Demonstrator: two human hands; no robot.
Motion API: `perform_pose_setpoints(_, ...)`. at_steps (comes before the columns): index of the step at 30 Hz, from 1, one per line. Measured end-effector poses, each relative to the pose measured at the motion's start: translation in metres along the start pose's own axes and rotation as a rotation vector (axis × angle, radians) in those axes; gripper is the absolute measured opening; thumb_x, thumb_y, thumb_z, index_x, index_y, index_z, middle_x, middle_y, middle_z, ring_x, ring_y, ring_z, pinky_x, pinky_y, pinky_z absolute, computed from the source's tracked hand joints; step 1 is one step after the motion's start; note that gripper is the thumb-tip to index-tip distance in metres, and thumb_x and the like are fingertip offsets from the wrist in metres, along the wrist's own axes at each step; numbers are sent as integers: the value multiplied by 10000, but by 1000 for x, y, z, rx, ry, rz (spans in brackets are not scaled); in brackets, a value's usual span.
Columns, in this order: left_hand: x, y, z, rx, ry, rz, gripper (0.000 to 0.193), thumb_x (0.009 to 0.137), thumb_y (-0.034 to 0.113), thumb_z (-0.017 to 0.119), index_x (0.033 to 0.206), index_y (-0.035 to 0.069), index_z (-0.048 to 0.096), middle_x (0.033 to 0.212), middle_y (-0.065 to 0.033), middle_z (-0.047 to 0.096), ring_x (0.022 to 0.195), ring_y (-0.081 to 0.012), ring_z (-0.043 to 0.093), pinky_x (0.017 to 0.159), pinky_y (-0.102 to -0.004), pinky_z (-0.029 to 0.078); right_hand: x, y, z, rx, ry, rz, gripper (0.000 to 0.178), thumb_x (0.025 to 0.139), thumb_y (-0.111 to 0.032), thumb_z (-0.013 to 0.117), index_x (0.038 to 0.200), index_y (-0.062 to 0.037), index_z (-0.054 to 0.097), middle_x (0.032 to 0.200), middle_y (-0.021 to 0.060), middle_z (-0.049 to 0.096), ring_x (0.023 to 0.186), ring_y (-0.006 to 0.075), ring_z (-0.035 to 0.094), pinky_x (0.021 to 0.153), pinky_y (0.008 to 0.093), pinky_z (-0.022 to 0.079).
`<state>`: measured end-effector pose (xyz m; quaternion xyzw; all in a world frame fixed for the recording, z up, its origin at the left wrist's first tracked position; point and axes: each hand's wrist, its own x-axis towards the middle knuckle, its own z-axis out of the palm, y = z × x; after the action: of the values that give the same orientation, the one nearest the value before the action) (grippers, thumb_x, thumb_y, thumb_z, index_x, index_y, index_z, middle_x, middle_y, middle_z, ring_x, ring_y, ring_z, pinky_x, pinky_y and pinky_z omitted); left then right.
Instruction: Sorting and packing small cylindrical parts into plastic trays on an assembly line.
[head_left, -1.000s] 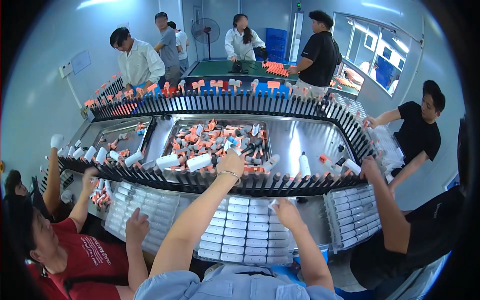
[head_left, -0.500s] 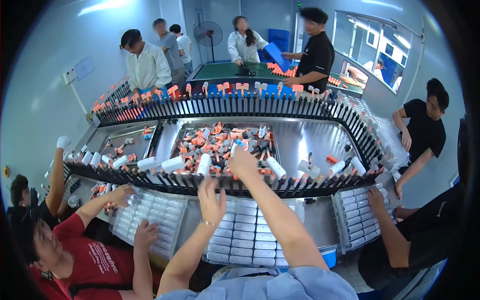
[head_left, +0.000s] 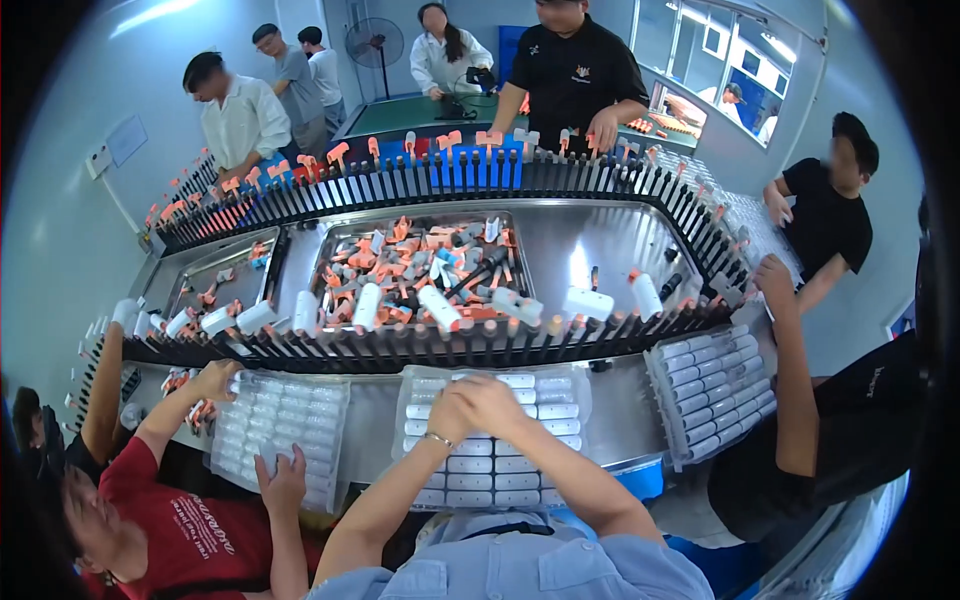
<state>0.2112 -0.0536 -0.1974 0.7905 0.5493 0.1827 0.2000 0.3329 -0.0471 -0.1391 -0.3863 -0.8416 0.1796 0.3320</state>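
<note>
The clear plastic tray [head_left: 412,385] lay open side up on the metal bench [head_left: 375,400], directly in front of me. Its smooth white pieces [head_left: 470,466], oblong with rounded ends, lay crosswise in neat columns; I blocked my view of some toward the far middle.

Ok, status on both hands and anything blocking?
Left hand, right hand: together, any held item hidden. Clear plastic tray: below them, holding white oblong pieces. Blocking: hands cover some pieces.
</note>
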Motion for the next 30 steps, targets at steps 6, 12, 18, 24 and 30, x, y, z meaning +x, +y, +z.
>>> perform_pose_setpoints(6, 19, 2, -6, 137, 106, 115, 203, 682, 187, 658, 862, 99, 626, 938, -73, 537, 941, -257, 505, 781, -394, 440, -95, 76, -64, -518, -242, 373, 145, 702, -166, 615, 768, -38, 627, 857, 162, 580, 853, 335, 558, 713, 403, 501)
perform_pose_setpoints(12, 35, 8, -10, 394, -116, 245, 213, 724, 188, 630, 839, 16, 578, 984, -124, 529, 995, -271, 497, 792, -409, 436, -88, 77, -76, -497, -422, 379, 302, 731, -274, 638, 901, -24, 630, 1000, 182, 533, 977, 330, 506, 781, 419, 475)
perform_pose_setpoints(18, 17, 3, -19, 81, -76, 140, 302, 805, 188, 550, 1025, 9, 447, 972, -200, 558, 955, -347, 523, 834, -422, 411, -98, 72, -105, -170, 12, 475, 268, 856, -215, 494, 936, 41, 499, 872, 288, 551, 860, 432, 535, 711, 483, 438)
perform_pose_setpoints(24, 4, 10, -10, -261, 269, -26, 359, 854, 246, 501, 1147, 58, 414, 832, -199, 610, 717, -384, 593, 636, -467, 469, -42, 56, -177, -75, 640, 698, 286, 898, -208, 439, 1032, 42, 473, 831, 269, 596, 788, 415, 586, 657, 454, 453)
perform_pose_setpoints(30, -6, 4, 22, -270, 339, 21, 398, 829, 328, 562, 1087, 28, 526, 876, -206, 615, 804, -365, 594, 707, -413, 472, 43, 64, -146, -374, 344, 649, 328, 875, -197, 424, 1056, 77, 419, 786, 273, 597, 762, 407, 595, 665, 471, 473)
